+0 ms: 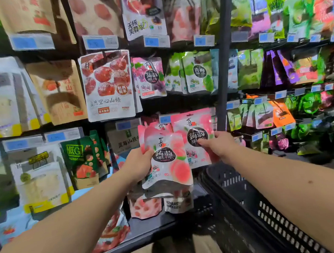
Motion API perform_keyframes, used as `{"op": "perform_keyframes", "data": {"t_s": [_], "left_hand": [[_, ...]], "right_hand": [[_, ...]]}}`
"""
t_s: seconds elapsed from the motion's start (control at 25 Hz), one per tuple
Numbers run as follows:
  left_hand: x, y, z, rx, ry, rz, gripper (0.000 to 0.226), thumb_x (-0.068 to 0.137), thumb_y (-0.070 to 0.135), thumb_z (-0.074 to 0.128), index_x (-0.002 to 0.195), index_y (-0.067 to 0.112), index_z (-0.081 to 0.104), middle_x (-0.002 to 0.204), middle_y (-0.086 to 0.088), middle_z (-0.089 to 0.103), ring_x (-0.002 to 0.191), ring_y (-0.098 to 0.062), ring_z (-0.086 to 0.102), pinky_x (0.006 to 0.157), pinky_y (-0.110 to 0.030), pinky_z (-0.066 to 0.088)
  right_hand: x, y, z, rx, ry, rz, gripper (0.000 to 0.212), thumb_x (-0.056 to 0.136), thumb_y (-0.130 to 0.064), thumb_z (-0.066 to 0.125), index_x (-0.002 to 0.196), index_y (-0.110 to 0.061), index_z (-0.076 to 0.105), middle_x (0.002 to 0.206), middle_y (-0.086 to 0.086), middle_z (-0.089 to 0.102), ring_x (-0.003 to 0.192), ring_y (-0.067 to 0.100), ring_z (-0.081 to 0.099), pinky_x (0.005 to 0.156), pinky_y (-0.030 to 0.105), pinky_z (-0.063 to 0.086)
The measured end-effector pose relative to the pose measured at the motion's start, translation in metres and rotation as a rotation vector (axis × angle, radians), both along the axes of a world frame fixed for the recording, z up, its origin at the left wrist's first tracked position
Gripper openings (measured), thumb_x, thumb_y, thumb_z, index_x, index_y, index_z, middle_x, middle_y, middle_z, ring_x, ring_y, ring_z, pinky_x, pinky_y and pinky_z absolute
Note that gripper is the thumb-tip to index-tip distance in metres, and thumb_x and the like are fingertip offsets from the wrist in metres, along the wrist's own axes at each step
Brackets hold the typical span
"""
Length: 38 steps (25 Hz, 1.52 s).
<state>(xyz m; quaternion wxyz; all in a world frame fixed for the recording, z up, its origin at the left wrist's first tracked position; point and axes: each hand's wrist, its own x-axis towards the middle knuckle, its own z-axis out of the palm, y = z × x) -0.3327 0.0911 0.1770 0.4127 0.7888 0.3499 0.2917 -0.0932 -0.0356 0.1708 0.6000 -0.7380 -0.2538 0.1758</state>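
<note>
My left hand [139, 162] grips a pink and white peach jelly pouch [168, 163] by its left edge, thumb on the front, with at least one more like pouch stacked behind it. My right hand [218, 145] pinches a second pink peach pouch [192, 124] at its lower right, over the black round label. That pouch hangs or stands in front of the lower shelf row, just right of the left-hand stack. Both pouches are upright and overlap slightly at the middle.
A black plastic shopping basket [251, 204] sits below my right forearm. Shelves with hanging snack pouches fill the view: a hawthorn bag [108, 85], a grape jelly pouch [150, 77], green plum pouches [197, 72]. A dark upright post [222, 64] divides the shelving.
</note>
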Motion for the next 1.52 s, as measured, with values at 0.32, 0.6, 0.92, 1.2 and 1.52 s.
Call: {"op": "perform_keyframes", "data": {"t_s": [0.32,0.6,0.92,1.2,1.52], "left_hand": [[0.001,0.059,-0.057,-0.053,-0.011,0.069,0.039,0.107,0.031,0.05,0.076,0.008,0.055,0.068,-0.004,0.05,0.063,-0.017,0.043,0.063,-0.033,0.033],[0.035,0.104,-0.09,-0.031,0.035,0.094,0.042,0.108,0.035,0.049,0.084,0.003,0.062,0.069,-0.005,0.058,0.055,-0.006,0.048,0.055,-0.017,0.037],[0.053,0.123,-0.096,-0.065,-0.105,0.203,0.035,0.107,0.03,0.051,0.091,0.003,0.065,0.079,-0.013,0.067,0.06,-0.006,0.056,0.06,-0.014,0.044],[0.066,0.136,-0.099,-0.07,-0.069,0.175,0.035,0.106,0.038,0.053,0.092,0.013,0.073,0.083,0.001,0.078,0.074,-0.015,0.066,0.079,-0.038,0.049],[0.073,0.146,-0.111,-0.08,-0.11,0.204,0.038,0.102,0.048,0.053,0.096,0.016,0.073,0.089,-0.014,0.077,0.081,-0.027,0.07,0.08,-0.039,0.051]], "right_hand": [[0.032,0.092,-0.061,-0.111,0.082,0.126,0.069,0.079,-0.031,0.086,0.132,0.001,0.055,0.123,0.017,0.066,0.101,0.032,0.068,0.075,0.034,0.057],[0.072,0.148,-0.081,-0.062,0.077,0.215,0.088,0.068,-0.043,0.088,0.139,-0.001,0.055,0.128,0.012,0.067,0.11,0.029,0.067,0.094,0.039,0.055],[0.13,0.212,-0.135,0.052,0.161,0.292,0.135,0.018,-0.074,0.089,0.137,-0.02,0.057,0.133,0.006,0.068,0.117,0.033,0.067,0.099,0.063,0.052],[0.09,0.183,-0.095,0.084,0.144,0.248,0.038,0.076,-0.026,0.086,0.108,-0.013,0.071,0.1,0.008,0.079,0.092,0.03,0.076,0.087,0.053,0.061],[0.104,0.2,-0.113,0.108,0.052,0.225,0.028,0.084,-0.02,0.082,0.108,-0.014,0.068,0.102,0.007,0.078,0.089,0.026,0.076,0.078,0.043,0.063]]}}
